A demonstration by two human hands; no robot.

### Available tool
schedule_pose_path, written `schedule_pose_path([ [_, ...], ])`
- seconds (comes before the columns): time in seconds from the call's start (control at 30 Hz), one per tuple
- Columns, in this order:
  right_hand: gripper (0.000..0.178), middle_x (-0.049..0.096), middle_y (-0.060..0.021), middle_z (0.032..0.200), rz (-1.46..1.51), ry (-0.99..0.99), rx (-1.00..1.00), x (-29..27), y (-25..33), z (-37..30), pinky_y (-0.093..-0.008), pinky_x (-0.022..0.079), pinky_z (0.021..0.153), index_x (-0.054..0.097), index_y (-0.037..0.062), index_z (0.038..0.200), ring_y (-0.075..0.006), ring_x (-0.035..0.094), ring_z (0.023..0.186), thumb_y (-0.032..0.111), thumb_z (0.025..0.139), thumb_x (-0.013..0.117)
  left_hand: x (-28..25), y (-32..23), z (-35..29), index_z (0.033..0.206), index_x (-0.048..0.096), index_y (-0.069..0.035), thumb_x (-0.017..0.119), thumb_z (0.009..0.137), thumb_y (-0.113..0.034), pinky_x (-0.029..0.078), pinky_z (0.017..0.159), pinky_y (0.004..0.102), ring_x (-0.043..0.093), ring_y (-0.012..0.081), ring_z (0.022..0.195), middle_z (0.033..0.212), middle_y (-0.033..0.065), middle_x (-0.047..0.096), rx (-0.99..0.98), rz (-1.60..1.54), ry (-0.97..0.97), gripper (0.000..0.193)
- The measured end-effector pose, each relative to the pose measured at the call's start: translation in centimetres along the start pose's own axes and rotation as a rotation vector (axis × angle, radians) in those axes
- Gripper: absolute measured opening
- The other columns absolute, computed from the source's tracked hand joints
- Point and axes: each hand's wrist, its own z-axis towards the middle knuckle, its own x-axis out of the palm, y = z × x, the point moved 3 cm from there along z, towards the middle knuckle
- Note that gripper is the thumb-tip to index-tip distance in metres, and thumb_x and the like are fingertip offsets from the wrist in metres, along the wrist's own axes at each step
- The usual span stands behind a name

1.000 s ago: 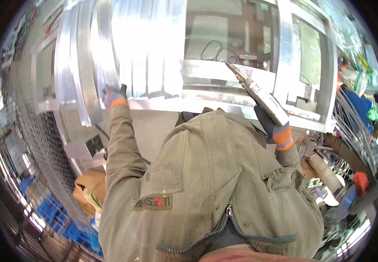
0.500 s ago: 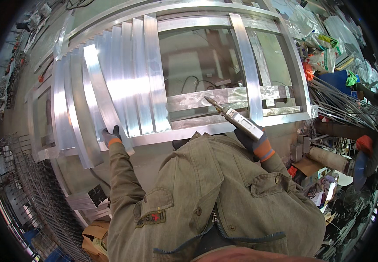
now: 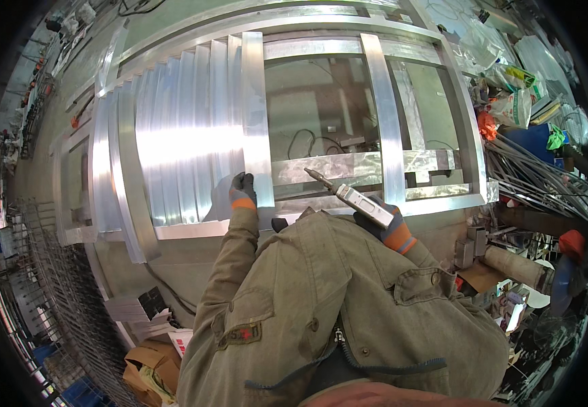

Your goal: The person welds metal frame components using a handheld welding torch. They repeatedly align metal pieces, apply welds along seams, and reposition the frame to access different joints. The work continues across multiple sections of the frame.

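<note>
My left hand [image 3: 243, 192], in a grey and orange glove, closes on the left edge of a wide aluminium slat [image 3: 256, 122], near its lower end. That slat stands at the right end of a row of overlapping shiny slats [image 3: 178, 183] lying across a metal frame [image 3: 192, 230]. My right hand [image 3: 392, 224], gloved alike, is wrapped round a silver hand tool [image 3: 365, 205] with a boxy body and a tapered, darker tip. The tool points up and left above the frame's lower part; its exact kind is unclear.
One loose slat [image 3: 138, 224] sticks out past the frame's near edge on the left. Wire mesh racks [image 3: 56, 298] and a cardboard box [image 3: 151, 366] lie at lower left. Plastic bags [image 3: 511, 108], bundled metal rods [image 3: 538, 169] and a roll [image 3: 514, 264] crowd the right.
My left hand has moved right with a slat, which now stands upright at the row's right end instead of slanting across its left part. The tool has shifted slightly left and down.
</note>
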Motion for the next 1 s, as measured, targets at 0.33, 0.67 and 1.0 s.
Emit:
schedule_pose_path([
  [0.33,0.03,0.077,-0.0159,0.102,0.106,0.011,0.078,-0.6,-2.1,0.0,-0.0417,0.06,0.074,0.07,0.0064,0.121,-0.0379,0.076,0.091,0.02,0.096,0.08,3.9,-1.0,0.5,0.123,0.074,-0.003,0.076,0.1,-0.03,0.055,0.094,0.0385,0.071,0.0231,0.099,0.11,0.0131,0.079,0.015,0.174,0.04,0.036],
  [0.67,0.033,0.078,-0.0156,0.1,0.125,0.023,0.099,-0.8,-2.3,0.0,-0.0408,0.06,0.075,0.069,0.0065,0.124,-0.0352,0.078,0.091,0.02,0.096,0.081,5.2,-1.2,1.1,0.125,0.073,-0.001,0.073,0.102,-0.031,0.056,0.092,0.0392,0.072,0.0243,0.098,0.11,0.0154,0.079,0.034,0.192,0.023,0.038],
  [1.0,0.035,0.078,-0.0164,0.104,0.076,0.007,0.086,-0.5,-2.3,0.2,-0.0391,0.06,0.077,0.068,0.0068,0.127,-0.0341,0.079,0.094,0.018,0.096,0.081,5.3,-0.8,1.9,0.12,0.073,0.002,0.076,0.1,-0.03,0.054,0.093,0.038,0.069,0.0237,0.099,0.108,0.0142,0.078,0.072,0.139,0.042,0.037],
])
